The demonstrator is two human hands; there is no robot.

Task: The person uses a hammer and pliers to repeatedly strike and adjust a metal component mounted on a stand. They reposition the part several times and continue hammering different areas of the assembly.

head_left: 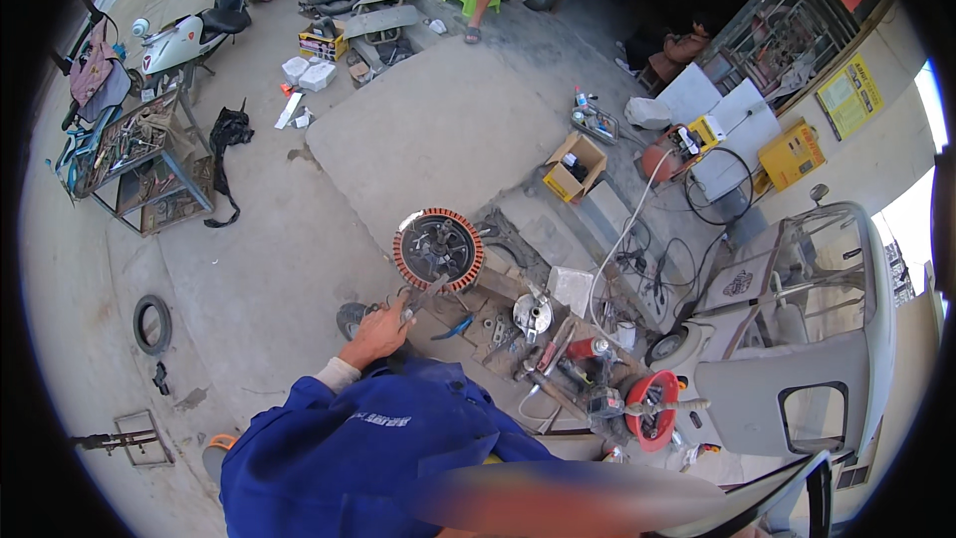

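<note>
Round motor part (pixel 436 251), orange-toothed rim: just beyond left hand (pixel 378 332); fingers curled, grip unclear. Right hand: hidden, state untellable. Red bowl (pixel 657 380): metal tools inside. Open carton (pixel 564 186): dark items inside. Yellow box (pixel 335 48): black object inside.

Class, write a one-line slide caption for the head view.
Left hand close to an orange-rimmed stator, with a red bowl to the right and a white scooter beyond.

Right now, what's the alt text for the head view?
Outdoors, the blue-sleeved left hand is beside a dark disc with a coppery rim; metal parts and a red bowl lie lower right, a white scooter upper left.
</note>
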